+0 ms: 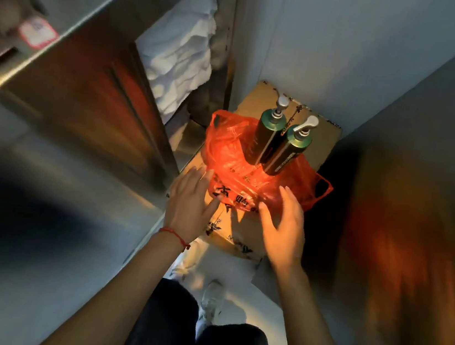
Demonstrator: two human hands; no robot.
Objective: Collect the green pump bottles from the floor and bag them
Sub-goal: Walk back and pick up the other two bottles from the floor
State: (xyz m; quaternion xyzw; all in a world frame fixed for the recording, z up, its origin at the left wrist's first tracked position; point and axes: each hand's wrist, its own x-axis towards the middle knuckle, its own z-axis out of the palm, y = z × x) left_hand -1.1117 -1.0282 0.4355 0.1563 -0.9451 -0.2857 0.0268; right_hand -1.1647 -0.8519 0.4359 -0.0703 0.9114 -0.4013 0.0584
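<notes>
two green pump bottles [278,142] stand upright in my red plastic bag [234,156] on flattened cardboard [248,224]. bag print and bottle lettering unreadable. my left hand [188,205] and right hand [285,232] spread open, empty, at the bag's near edge.

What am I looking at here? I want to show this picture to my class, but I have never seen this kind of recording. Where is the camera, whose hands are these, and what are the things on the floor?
There is no machine here. A person wears one camera on the head, so the single picture looks down along their own arms to the floor. The left hand, with a red string at the wrist, and the right hand both reach, open and holding nothing, toward a crumpled red plastic bag. Two dark green pump bottles with silver pump tops stand upright and side by side on the bag, the left bottle and the right bottle. Under the bag lies a flattened brown cardboard sheet. Folded white cloth sits in the metal shelving at left.
</notes>
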